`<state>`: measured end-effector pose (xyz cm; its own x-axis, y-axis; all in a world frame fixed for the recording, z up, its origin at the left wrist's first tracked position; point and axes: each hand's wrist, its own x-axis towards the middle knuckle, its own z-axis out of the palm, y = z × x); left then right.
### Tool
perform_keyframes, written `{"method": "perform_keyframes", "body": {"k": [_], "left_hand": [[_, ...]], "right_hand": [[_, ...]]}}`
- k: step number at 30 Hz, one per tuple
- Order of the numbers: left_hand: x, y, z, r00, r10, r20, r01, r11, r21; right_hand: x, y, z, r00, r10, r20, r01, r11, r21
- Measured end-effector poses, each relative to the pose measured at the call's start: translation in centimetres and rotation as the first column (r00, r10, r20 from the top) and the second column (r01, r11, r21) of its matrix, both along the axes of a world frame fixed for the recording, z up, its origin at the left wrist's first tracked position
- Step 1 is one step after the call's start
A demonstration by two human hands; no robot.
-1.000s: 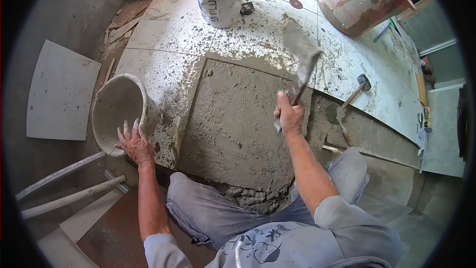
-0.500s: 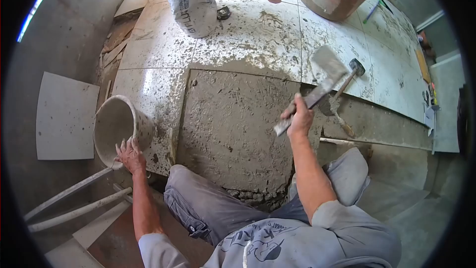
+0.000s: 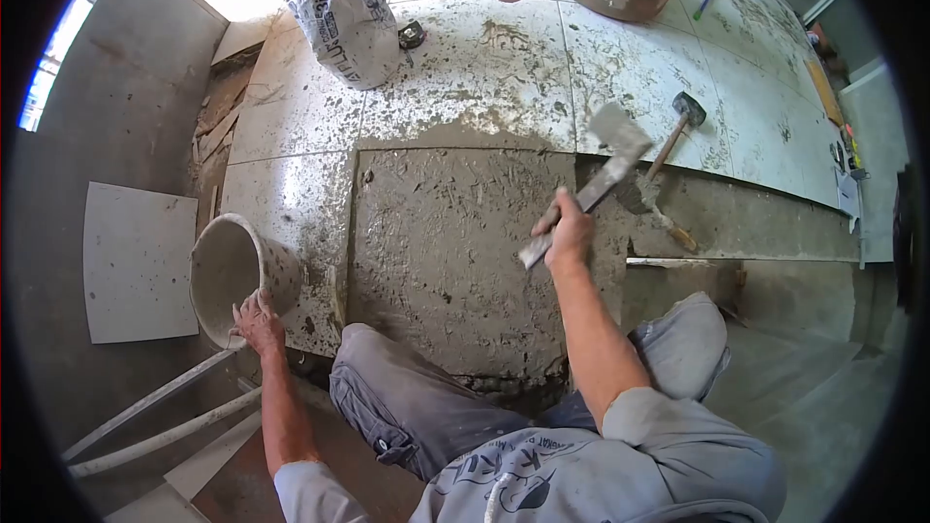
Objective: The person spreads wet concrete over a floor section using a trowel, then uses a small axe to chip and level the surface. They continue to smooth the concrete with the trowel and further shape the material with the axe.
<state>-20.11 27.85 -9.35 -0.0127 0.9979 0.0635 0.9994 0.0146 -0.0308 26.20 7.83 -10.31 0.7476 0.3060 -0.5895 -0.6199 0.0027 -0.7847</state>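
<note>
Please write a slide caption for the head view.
Left hand on a round grey bucket, right hand gripping a grey flat-bladed tool above wet grey mortar.

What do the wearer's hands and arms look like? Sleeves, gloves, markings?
Left hand and right hand are bare: no gloves, no watch or wristband visible. Forearms uncovered. Loose grey sleeves end around the elbows.

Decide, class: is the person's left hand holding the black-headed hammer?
No, the left hand touches the bucket, while the hammer lies apart.
</note>
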Motion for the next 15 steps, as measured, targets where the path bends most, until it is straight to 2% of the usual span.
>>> {"method": "perform_keyframes", "body": {"k": [2, 3, 4, 5, 6, 8, 10, 12, 13, 15], "left_hand": [[0.0, 0.0, -0.1, 1.0, 0.004, -0.012, -0.004, 1.0, 0.008], [-0.1, 0.0, -0.2, 1.0, 0.007, -0.016, -0.006, 1.0, 0.017], [-0.3, -0.1, -0.2, 1.0, 0.009, -0.02, -0.009, 1.0, 0.018], [-0.6, -0.1, -0.3, 1.0, -0.001, -0.017, 0.001, 1.0, 0.025], [-0.7, 0.3, -0.5, 1.0, -0.01, -0.007, 0.01, 0.999, 0.04], [-1.2, 1.0, -1.0, 0.999, -0.033, -0.008, 0.033, 0.997, 0.075], [-1.7, 0.0, -1.3, 0.997, -0.069, -0.03, 0.07, 0.996, 0.062], [0.0, 0.0, -0.2, 1.0, -0.025, 0.0, 0.025, 0.999, 0.029], [-0.3, 0.3, -0.3, 1.0, -0.021, -0.007, 0.022, 0.999, 0.033], [-1.0, 0.4, -1.1, 0.999, -0.031, -0.031, 0.033, 0.998, 0.056]], "right_hand": [[-0.1, 1.2, -2.8, 0.987, -0.153, 0.043, 0.143, 0.973, 0.181], [-2.2, 1.1, -4.7, 0.997, -0.05, 0.056, 0.046, 0.996, 0.07], [-4.1, 0.5, -7.2, 0.97, 0.241, -0.035, -0.243, 0.965, -0.1], [-5.4, -0.1, -8.6, 0.856, 0.49, -0.167, -0.517, 0.823, -0.234], [-5.5, -0.4, -8.3, 0.855, 0.493, -0.158, -0.518, 0.824, -0.229], [-5.2, -0.9, -7.1, 0.799, 0.496, -0.342, -0.547, 0.834, -0.069], [-4.4, -1.9, -5.9, 0.823, 0.461, -0.331, -0.503, 0.863, -0.046], [-2.5, -0.2, -3.8, 0.974, 0.185, -0.133, -0.177, 0.982, 0.07], [-2.0, 1.0, -4.1, 0.972, 0.188, -0.139, -0.179, 0.981, 0.075], [-1.6, 2.7, -5.1, 0.993, -0.076, -0.09, 0.095, 0.967, 0.238]]}}
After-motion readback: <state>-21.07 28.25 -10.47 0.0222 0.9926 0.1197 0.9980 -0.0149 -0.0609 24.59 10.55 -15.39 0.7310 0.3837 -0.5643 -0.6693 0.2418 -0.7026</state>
